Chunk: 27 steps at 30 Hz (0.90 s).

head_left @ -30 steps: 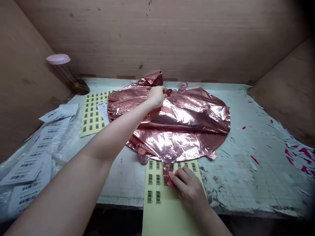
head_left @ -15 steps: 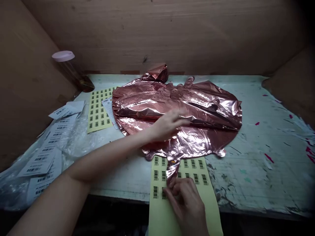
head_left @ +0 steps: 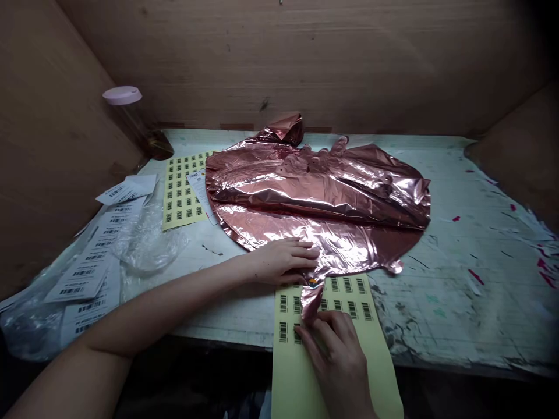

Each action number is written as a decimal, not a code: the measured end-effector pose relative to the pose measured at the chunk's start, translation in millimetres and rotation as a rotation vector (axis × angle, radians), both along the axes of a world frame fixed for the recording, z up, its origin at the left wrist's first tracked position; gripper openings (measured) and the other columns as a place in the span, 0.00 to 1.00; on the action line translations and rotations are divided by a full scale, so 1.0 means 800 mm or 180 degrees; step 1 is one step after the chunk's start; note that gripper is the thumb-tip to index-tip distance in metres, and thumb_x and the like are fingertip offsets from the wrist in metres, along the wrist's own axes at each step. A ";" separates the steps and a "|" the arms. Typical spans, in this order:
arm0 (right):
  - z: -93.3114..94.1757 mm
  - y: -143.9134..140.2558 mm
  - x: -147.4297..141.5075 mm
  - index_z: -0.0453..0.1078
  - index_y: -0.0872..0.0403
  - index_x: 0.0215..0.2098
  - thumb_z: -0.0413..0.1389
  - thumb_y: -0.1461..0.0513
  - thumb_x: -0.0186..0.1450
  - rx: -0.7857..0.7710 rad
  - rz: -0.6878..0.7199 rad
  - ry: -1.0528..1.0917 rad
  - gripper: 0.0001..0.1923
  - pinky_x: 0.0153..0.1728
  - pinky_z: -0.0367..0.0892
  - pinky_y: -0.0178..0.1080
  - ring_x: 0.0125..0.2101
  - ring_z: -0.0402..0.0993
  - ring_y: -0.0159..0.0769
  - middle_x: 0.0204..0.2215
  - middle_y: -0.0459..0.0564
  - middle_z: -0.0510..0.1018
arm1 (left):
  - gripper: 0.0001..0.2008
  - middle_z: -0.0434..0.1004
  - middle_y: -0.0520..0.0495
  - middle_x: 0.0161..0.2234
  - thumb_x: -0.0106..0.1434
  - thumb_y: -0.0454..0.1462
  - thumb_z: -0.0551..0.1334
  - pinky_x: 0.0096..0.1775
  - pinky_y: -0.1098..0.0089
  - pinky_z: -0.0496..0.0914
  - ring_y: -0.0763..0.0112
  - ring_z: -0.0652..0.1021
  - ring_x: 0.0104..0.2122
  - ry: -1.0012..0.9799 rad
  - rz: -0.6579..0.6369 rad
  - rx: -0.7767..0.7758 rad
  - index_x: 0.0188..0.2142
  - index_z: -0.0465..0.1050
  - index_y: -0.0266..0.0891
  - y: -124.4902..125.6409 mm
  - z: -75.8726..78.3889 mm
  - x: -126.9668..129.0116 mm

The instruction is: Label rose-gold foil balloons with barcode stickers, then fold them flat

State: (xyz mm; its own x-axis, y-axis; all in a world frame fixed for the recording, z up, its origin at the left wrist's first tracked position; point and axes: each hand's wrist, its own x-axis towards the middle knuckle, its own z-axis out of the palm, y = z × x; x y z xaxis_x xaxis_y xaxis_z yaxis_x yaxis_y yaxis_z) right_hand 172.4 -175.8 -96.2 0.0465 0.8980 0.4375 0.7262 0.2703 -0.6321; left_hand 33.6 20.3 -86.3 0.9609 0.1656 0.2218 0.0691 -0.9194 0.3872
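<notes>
A shiny rose-gold foil balloon (head_left: 279, 192), flat and creased, lies across the middle of the table. Its narrow tail points toward me over a yellow sheet of barcode stickers (head_left: 297, 372), which hangs past the table's front edge. My left hand (head_left: 283, 260) rests flat on the balloon's near edge, fingers stretched out to the right. Lower down, my right hand (head_left: 340, 355) pinches the end of the tail between thumb and fingers, above the sheet. Part of the sheet is hidden under the balloon and that hand.
At the left lie white barcode label strips (head_left: 94, 262) and crumpled clear plastic (head_left: 144, 244). A second yellow sticker sheet (head_left: 177, 203) is partly under the balloon. A clear tube with a pale lid (head_left: 123, 96) leans by the cardboard wall (head_left: 196, 64). Pink scraps (head_left: 476, 276) dot the right side.
My left hand has come down from over the balloon's middle to its near edge and lies flat there. My right hand keeps its pinch on the tail. The view has shifted slightly.
</notes>
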 end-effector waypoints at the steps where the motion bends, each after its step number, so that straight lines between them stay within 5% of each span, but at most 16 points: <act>1: 0.000 0.000 0.000 0.69 0.51 0.36 0.54 0.69 0.67 0.0006 -0.0002 0.0007 0.07 0.32 0.69 0.41 0.34 0.69 0.40 0.32 0.50 0.70 | 0.18 0.70 0.40 0.60 0.69 0.39 0.58 0.61 0.54 0.64 0.53 0.65 0.63 0.0004 0.0005 0.0014 0.56 0.70 0.37 0.000 0.000 0.000; 27: -0.014 0.002 0.007 0.65 0.53 0.36 0.50 0.68 0.70 -0.0336 0.0116 -0.0234 0.05 0.34 0.65 0.40 0.34 0.66 0.40 0.33 0.50 0.68 | 0.20 0.70 0.40 0.60 0.68 0.40 0.59 0.63 0.54 0.62 0.54 0.66 0.63 0.0045 -0.0009 -0.0127 0.57 0.70 0.37 0.004 0.007 0.000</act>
State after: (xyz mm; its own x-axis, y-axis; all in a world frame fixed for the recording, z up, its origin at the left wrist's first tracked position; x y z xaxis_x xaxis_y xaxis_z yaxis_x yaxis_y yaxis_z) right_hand 177.9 -173.9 -107.1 -0.0156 0.9397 0.3415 0.7626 0.2321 -0.6038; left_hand 33.9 23.2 -80.5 0.9644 0.1714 0.2016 0.0723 -0.9035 0.4225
